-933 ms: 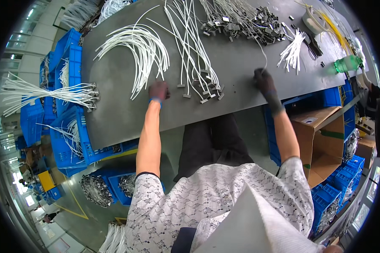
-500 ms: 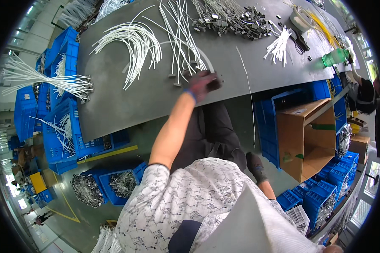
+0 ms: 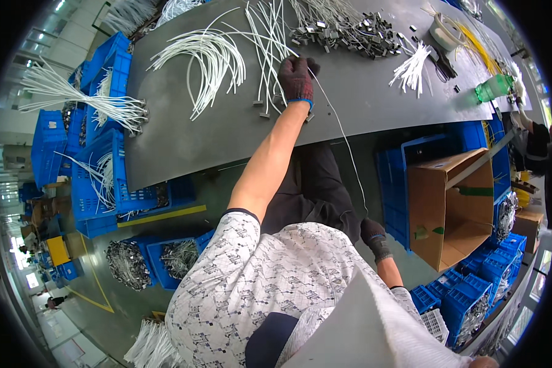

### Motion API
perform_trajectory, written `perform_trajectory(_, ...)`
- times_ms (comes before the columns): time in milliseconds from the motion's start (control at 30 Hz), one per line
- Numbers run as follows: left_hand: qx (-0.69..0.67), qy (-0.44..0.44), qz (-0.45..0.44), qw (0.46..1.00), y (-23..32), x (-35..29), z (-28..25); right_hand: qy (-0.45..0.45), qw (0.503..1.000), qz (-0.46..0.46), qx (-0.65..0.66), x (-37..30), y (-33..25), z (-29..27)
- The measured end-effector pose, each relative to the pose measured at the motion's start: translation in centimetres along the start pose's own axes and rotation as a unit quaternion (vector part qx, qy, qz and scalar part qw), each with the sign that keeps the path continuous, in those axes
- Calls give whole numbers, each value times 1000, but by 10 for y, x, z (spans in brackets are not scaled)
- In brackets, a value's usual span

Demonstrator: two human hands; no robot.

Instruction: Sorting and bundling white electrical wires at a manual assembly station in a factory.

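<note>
My left hand [image 3: 297, 78], in a dark red knitted glove, is over the grey table [image 3: 184, 141]. Its fingers are closed on the upper end of a thin white wire [image 3: 348, 145]. The wire slopes down past the table edge to my right hand [image 3: 375, 240], low beside my right leg in a dark glove, fingers closed around its lower end. Just left of my left hand lie loose white cables [image 3: 265, 52] with small grey end pieces [image 3: 264, 115]. Farther left is a curved bundle of white cables [image 3: 218, 52].
Dark connectors on wires [image 3: 349, 35] are heaped at the far side, near short white cables [image 3: 413, 66] and a green bottle [image 3: 494, 89]. Blue crates [image 3: 95, 208] flank the table. An open cardboard box [image 3: 426, 208] stands right of my legs. Another person is at the right rim.
My left hand has moved away from me, up the table, and taken hold of the wire's upper end, which lay loose on the table. The view has shifted slightly.
</note>
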State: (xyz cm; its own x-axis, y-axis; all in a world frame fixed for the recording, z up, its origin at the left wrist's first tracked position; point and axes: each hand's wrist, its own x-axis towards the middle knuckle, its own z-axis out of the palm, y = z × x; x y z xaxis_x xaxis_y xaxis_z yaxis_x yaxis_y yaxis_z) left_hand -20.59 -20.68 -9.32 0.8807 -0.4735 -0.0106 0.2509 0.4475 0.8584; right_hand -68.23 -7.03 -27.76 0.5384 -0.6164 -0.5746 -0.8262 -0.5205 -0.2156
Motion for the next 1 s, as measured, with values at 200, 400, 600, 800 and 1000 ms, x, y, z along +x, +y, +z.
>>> perform_trajectory(200, 235, -259, -120, 929, -61, -25, -69, 36, 997, -69, 29, 11, -8, 3)
perform_trajectory(400, 147, -236, -293, 915, -42, -78, -49, 29, 991, -121, 55, 35, -22, -43)
perform_trajectory(600, 71, -337, -311, 886, -31, -108, -31, 131, 923, -225, 283, 80, -134, -190)
perform_trajectory(800, -28, -318, -305, 897, 3, -90, -45, -5, 793, -104, 601, 43, -149, -232)
perform_trajectory(1000, 97, -317, -231, 915, 5, -99, -39, 154, 829, -210, 495, 51, -152, -210)
